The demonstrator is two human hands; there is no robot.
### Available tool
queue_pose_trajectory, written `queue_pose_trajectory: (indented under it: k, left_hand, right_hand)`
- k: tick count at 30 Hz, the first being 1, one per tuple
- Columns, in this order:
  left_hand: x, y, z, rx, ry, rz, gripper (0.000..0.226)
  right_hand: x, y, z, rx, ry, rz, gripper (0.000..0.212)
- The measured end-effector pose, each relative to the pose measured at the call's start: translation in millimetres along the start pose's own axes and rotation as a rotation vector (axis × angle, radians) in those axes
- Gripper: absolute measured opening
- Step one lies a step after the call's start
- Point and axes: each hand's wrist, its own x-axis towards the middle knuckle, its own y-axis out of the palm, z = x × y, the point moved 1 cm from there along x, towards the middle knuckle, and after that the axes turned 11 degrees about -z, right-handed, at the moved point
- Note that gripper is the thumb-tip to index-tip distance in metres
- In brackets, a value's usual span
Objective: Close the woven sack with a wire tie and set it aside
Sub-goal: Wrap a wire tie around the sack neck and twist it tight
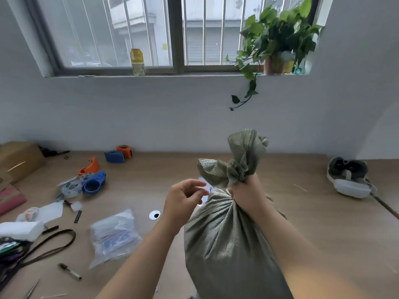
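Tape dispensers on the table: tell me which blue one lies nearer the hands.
The round blue dispenser beside the tape rolls; the other blue dispenser sits back by the wall.

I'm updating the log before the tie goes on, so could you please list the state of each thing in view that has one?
Woven sack: upright, neck gathered, no tie visible.
Right hand: clamped around the sack's neck.
Left hand: beside the neck, fingers pinched; what they hold is unclear.
White tag: at the neck, partly hidden.
Window: shut.
Plastic bag: lying flat.
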Motion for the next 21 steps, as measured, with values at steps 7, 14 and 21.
queue_pose_trajectory:
  k: [7, 14, 21]
  left_hand:
    - [13.2, 47.7, -17.6, 0.084, 0.12, 0.037, 0.015]
    - [20.3, 60.6, -31.8, 0.015, 0.145, 0.039, 0.015]
    - [22.8, 45.4, -39.1, 0.176, 0.302, 0.071, 0.035]
  right_hand:
    - [-0.4, -5.0, -4.2, -0.022, 0.064, -0.066, 0.044]
    - [4.0, -7.8, -10.1, -0.092, -0.003, -0.07, 0.018]
    - [5.6, -11.3, -10.5, -0.146, 0.013, -0.061, 0.011]
